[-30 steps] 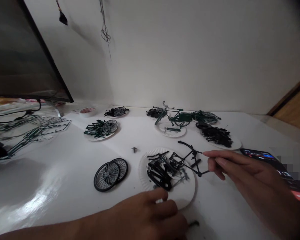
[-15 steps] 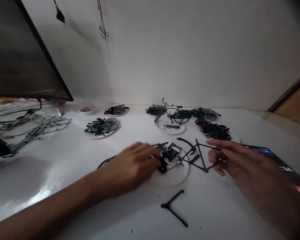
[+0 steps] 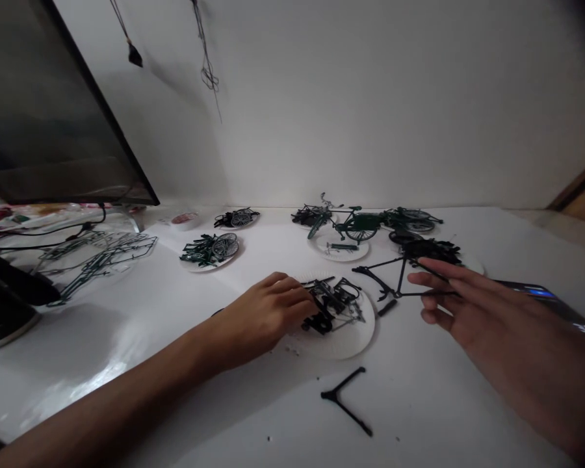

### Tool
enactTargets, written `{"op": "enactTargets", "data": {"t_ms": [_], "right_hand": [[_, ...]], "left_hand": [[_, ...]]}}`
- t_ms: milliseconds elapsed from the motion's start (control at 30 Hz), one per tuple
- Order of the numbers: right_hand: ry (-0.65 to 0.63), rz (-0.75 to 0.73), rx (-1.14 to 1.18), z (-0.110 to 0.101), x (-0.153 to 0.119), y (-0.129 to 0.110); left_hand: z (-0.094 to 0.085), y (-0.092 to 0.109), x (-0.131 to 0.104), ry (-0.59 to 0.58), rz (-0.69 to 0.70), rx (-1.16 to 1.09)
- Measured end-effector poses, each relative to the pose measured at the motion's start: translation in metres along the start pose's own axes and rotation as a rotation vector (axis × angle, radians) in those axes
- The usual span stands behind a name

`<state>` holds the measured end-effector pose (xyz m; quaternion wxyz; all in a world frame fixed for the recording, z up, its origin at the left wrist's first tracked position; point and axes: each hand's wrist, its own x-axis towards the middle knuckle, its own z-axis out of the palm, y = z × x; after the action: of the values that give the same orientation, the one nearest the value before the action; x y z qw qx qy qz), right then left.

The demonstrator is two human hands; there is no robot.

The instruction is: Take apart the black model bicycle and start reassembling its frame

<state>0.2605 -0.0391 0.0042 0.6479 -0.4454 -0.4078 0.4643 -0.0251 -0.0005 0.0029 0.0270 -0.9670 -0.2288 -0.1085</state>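
Note:
My right hand [image 3: 482,318] pinches a black miniature bicycle frame [image 3: 400,276] between thumb and fingers, holding it over the table right of the near paper plate [image 3: 355,344]. A curved black mudguard-like piece shows at the frame's left end. My left hand [image 3: 273,312] reaches over the plate's left side, its fingers curled down onto small black bicycle parts [image 3: 338,296]; its fingertips are partly hidden there. A short black bar [image 3: 387,308] lies beside the plate's right rim. In front of the plate, a black V-shaped piece [image 3: 338,395] rests on the table.
Behind stands a green miniature bicycle [image 3: 358,224] by a plate with a green piece [image 3: 344,247]. Green parts [image 3: 205,250] and black parts [image 3: 431,250] lie in other piles. A phone [image 3: 541,292] is by my right hand; a monitor [image 3: 63,110] and sprue frames [image 3: 102,257] are left.
The bicycle frame has tilted and risen a little in my right hand. My left hand stays at the plate, its fingers now steadier among the parts. The view has shifted slightly left.

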Motion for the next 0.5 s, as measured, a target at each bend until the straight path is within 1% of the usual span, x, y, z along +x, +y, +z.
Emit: {"op": "enactTargets", "data": {"t_ms": [100,200,300,400,500], "right_hand": [[0.071,-0.013,0.011,0.005,-0.003,-0.007],[0.091,-0.011,0.005,0.007,-0.004,-0.011],[0.094,-0.003,-0.008,0.009,-0.005,-0.013],[0.099,-0.022,-0.009,0.010,-0.006,-0.013],[0.120,-0.037,-0.010,0.007,-0.003,-0.011]], "left_hand": [[-0.001,-0.003,-0.002,0.035,-0.007,0.018],[-0.003,-0.005,-0.003,0.061,-0.039,0.041],[-0.004,-0.006,-0.004,0.033,-0.079,0.044],[-0.003,-0.008,-0.004,0.009,-0.091,0.032],[-0.001,-0.012,-0.005,0.034,-0.096,0.000]]}}
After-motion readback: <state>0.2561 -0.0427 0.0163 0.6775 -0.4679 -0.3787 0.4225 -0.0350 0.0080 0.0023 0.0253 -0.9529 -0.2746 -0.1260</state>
